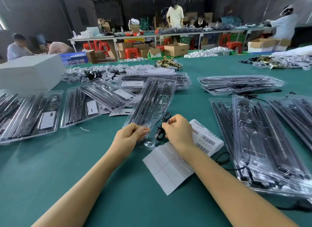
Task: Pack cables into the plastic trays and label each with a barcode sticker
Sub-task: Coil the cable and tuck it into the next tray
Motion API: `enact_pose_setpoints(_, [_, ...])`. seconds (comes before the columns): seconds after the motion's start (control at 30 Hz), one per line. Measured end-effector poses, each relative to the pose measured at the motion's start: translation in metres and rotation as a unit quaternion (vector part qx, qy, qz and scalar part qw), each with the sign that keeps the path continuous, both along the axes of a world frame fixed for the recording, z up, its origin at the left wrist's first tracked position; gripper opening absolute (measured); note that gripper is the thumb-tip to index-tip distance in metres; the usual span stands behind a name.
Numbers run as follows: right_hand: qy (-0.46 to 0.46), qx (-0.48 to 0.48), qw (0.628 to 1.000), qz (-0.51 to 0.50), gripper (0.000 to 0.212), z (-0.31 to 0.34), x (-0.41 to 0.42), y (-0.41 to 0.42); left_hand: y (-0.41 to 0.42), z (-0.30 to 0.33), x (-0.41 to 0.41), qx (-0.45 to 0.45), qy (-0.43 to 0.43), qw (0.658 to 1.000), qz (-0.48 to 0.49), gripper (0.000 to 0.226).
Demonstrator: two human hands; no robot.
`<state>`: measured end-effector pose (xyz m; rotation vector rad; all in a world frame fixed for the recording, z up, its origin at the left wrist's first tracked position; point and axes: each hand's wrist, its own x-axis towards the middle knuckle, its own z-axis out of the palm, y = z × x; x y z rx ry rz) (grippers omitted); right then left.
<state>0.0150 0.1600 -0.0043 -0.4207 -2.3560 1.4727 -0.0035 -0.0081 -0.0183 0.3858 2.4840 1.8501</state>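
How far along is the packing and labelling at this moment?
Done: trays at left hold parts and carry white labels. In hand: the left hand holds the near end of a clear tray while the right hand pinches a black cable at it. Left: trays at right show no label; barcode stickers remain.

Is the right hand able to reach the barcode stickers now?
Probably yes, but not at once: the barcode stickers lie uncovered just beside the right hand, which is busy pinching the black cable and must free itself first.
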Motion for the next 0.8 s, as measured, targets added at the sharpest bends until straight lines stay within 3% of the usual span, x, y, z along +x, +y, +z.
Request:
enact_pose_setpoints(0.5, [0.011, 0.231, 0.973, 0.013, 0.016, -0.01, 0.0, -0.013, 0.001, -0.004, 0.0, 0.09, -0.008, 0.996, -0.004, 0.021])
enact_pose_setpoints(0.8, [0.081, 0.297, 0.951, 0.002, 0.033, -0.021, 0.006, -0.022, 0.0, -0.005, 0.0, 0.041, 0.012, 0.999, -0.008, 0.018])
